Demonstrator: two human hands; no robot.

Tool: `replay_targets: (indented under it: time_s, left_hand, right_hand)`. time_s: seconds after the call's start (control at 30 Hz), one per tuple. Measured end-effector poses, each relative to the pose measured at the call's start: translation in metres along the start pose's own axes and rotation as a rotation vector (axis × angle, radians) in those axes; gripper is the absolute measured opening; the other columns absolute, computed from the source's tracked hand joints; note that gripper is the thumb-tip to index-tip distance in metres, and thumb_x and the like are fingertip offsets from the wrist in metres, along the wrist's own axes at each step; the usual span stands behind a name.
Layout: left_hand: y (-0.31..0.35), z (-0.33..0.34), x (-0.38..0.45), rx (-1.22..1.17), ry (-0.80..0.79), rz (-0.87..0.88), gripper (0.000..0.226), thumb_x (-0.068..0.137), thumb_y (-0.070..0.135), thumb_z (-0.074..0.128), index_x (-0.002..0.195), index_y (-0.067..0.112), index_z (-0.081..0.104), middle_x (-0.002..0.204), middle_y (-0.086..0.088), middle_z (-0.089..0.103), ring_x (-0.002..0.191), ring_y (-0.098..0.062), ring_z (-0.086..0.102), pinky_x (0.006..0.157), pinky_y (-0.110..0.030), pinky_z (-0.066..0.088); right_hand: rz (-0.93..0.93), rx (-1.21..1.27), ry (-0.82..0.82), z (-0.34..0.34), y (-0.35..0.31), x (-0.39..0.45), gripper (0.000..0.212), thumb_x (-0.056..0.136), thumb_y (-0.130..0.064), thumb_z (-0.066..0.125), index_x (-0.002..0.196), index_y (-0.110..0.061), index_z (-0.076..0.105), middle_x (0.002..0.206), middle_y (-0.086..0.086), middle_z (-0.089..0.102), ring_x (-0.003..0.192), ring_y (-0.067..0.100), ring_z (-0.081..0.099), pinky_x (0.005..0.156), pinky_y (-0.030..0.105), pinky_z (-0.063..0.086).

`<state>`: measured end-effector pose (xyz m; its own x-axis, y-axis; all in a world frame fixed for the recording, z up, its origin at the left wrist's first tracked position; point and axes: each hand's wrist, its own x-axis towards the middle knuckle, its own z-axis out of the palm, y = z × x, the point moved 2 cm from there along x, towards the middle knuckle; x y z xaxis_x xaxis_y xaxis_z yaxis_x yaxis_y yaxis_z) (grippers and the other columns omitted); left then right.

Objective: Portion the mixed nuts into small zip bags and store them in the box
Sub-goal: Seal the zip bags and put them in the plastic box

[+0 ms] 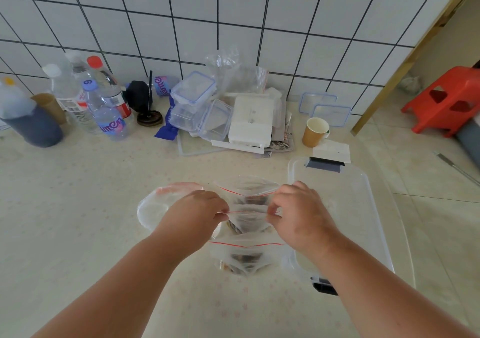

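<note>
Where both hands [197,207] pinch zip bag [249,213], nuts barely discernible

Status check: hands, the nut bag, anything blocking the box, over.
Left hand and right hand each pinch the red-striped clear zip bag at its seal. Second filled zip bag lies nearer. Clear plastic storage box open, right, unobstructed.

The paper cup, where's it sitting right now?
In the head view, the paper cup stands upright on the counter, right of the pile of plastic containers, just beyond the clear storage box.
</note>
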<state>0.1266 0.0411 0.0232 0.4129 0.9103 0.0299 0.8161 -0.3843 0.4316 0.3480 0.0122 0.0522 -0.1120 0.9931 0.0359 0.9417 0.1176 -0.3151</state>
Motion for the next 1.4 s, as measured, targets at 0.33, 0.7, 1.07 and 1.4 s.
replay_targets:
  time_s: [0.33, 0.7, 1.07, 1.4]
  left_hand:
    - [0.005, 0.000, -0.009, -0.110, 0.015, -0.114, 0.012, 0.093, 0.039, 0.073, 0.090, 0.027, 0.073, 0.087, 0.016, 0.064, 0.080, -0.002, 0.052, 0.067, -0.006, 0.035]
    - [0.016, -0.006, -0.006, -0.055, -0.018, 0.092, 0.021, 0.096, 0.030, 0.070, 0.115, 0.036, 0.074, 0.112, 0.017, 0.067, 0.108, -0.009, 0.057, 0.087, -0.035, 0.052]
    - [0.010, -0.014, 0.011, 0.091, -0.178, 0.156, 0.017, 0.103, 0.029, 0.057, 0.107, 0.029, 0.073, 0.108, 0.016, 0.064, 0.100, -0.004, 0.056, 0.080, -0.010, 0.036]
    - [0.017, -0.026, 0.008, 0.155, -0.086, 0.096, 0.018, 0.103, 0.027, 0.053, 0.098, 0.032, 0.070, 0.097, 0.017, 0.063, 0.075, 0.001, 0.042, 0.086, 0.006, 0.021]
  right_hand:
    - [0.004, -0.031, -0.128, 0.002, -0.006, -0.002, 0.020, 0.084, -0.044, 0.069, 0.078, -0.032, 0.054, 0.096, -0.011, 0.061, 0.100, 0.015, 0.054, 0.082, 0.031, 0.034]
    - [-0.041, 0.059, -0.072, -0.005, -0.005, -0.004, 0.036, 0.074, -0.045, 0.081, 0.068, -0.029, 0.050, 0.085, -0.010, 0.060, 0.081, 0.018, 0.054, 0.074, 0.031, 0.043]
    - [0.064, -0.044, -0.307, -0.018, 0.021, 0.000, 0.011, 0.087, -0.036, 0.070, 0.096, -0.029, 0.072, 0.097, -0.011, 0.062, 0.092, 0.015, 0.060, 0.080, 0.029, 0.048]
    - [0.038, -0.087, -0.291, -0.020, 0.020, 0.003, 0.037, 0.084, -0.039, 0.074, 0.063, -0.032, 0.045, 0.080, -0.011, 0.059, 0.081, 0.015, 0.056, 0.069, 0.027, 0.043]
